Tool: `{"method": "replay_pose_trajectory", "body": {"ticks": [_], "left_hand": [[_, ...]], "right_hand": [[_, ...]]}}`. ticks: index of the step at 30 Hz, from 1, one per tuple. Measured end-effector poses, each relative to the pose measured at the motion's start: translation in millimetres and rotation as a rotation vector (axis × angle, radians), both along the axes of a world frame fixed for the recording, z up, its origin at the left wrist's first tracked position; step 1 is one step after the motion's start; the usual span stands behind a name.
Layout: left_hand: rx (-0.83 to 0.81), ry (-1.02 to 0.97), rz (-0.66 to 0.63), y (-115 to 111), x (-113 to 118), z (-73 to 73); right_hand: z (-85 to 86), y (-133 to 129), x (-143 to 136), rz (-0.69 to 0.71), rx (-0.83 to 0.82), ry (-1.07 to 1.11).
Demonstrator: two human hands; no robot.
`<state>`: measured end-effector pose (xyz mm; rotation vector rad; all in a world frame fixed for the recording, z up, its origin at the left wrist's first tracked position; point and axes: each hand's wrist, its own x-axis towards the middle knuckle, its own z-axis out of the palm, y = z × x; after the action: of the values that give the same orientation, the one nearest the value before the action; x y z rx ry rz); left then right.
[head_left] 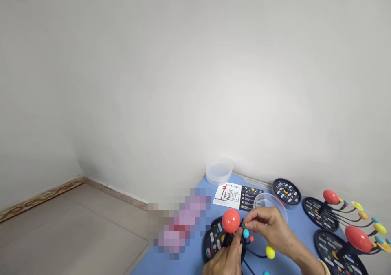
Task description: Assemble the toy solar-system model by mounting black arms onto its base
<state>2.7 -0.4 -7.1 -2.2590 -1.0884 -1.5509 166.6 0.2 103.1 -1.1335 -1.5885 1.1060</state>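
In front of me a solar system model stands on a round black printed base [213, 239], with a large red ball [231, 220] on its central post. My left hand [224, 258] is closed at the post and the curved black arms, its index finger raised under the red ball; its exact grip is partly hidden. Between thumb and forefinger, my right hand [269, 228] pinches a small orange ball [246, 225] beside the red one. Close by, on the arms, are a turquoise ball [246, 233], a small red ball [251, 238] and a yellow ball [270, 251].
Two similar models, with red balls [331, 197] [358, 238], stand at the right. Behind are a round black-topped case [286, 192], a clear lid [282, 208], a clear plastic tub [219, 173] and an instruction sheet [227, 197]. A pixelated pink patch [187, 216] borders the blue table [195, 262].
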Motion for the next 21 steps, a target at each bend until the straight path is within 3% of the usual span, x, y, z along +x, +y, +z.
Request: {"method": "replay_pose_trajectory", "body": {"ticks": [4, 21], "left_hand": [[0.041, -0.010, 0.029, 3.6, 1.9, 3.4], [0.059, 0.014, 0.045, 4.7, 2.8, 1.4]], "right_hand": [[1.8, 0.4, 3.6, -0.131, 0.169, -0.183], [3.0, 0.2, 5.3, -0.038, 0.218, -0.266]]}}
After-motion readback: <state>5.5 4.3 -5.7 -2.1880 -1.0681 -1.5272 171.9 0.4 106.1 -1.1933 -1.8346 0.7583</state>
